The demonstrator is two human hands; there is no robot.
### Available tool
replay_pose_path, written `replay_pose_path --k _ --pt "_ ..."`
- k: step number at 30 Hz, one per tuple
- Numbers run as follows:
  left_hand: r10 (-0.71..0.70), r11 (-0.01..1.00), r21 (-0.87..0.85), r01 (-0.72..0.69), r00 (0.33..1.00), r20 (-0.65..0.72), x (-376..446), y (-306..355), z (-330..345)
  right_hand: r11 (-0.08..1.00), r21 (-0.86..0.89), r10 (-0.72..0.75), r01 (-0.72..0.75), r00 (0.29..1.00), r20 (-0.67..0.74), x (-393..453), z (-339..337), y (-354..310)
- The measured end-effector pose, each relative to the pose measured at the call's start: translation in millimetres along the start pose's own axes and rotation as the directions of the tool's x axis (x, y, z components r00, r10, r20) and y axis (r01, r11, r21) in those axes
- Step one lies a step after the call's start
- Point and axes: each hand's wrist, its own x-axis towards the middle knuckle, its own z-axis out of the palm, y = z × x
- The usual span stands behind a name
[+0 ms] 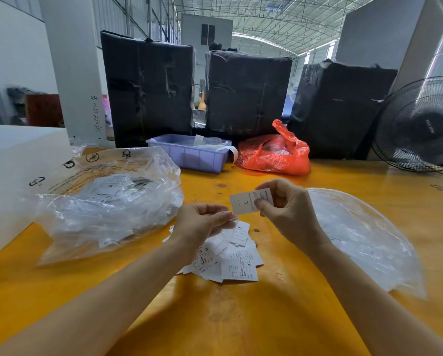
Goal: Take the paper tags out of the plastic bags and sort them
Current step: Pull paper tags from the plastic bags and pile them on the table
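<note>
Right hand [290, 211] pinching L tag [246, 201]

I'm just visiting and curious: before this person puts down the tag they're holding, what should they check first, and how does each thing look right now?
1. Size readable: ok. The tag shows an L.
2. Firm grip: ok. The right hand pinches the tag's right end.
3. Tag out of its little bag: cannot tell. The left hand pinches something thin and clear at the tag's lower left corner.
4. Right pile: not ok. The loose pile below the hands shows XL tags, so an L probably belongs elsewhere.
5. A separate L pile: cannot tell; none shows.
6. More to sort: ok. The big clear bag holds more tags.
</note>
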Motion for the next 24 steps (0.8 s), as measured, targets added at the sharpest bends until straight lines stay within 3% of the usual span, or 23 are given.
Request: replay_pose_path --k 10,18,24 --pt "0.025 1.000 0.016 -0.025 1.000 0.002 3.1 -4.2 -0.9 0.998 -0.051 -0.033 0.036 0.998 0.046 -4.0 5.4 -3.9" --pt "0.042 0.999 0.023 -0.042 0.999 -0.027 6.9 -6.0 -2.4 0.997 -0.013 0.073 -0.072 0.981 0.177 -2.8 2.0 -3.5" --pt "0.040 0.999 0.013 -0.041 0.998 0.046 5.7 -7.7 -0.2 0.988 0.036 0.137 -0.148 0.965 0.225 -2.8 4.5 0.7"
